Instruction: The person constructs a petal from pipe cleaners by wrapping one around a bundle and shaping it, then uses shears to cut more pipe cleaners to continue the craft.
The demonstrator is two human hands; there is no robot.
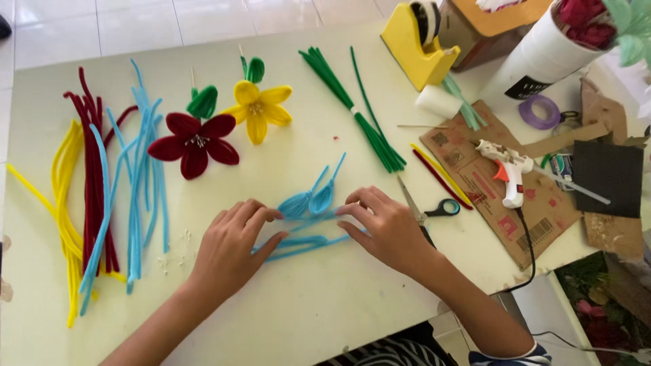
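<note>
Palms-down left hand and right hand, fingers pinched on light-blue pipe cleaner petals over the table.

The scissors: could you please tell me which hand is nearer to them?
Right. The right hand lies just beside the scissors, nearly touching the blades. The left hand is farther off, across the blue pipe cleaners.

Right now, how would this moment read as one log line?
left hand: on blue pipe-cleaner petals | right hand: pinching them | scissors: beside right hand | table
</note>
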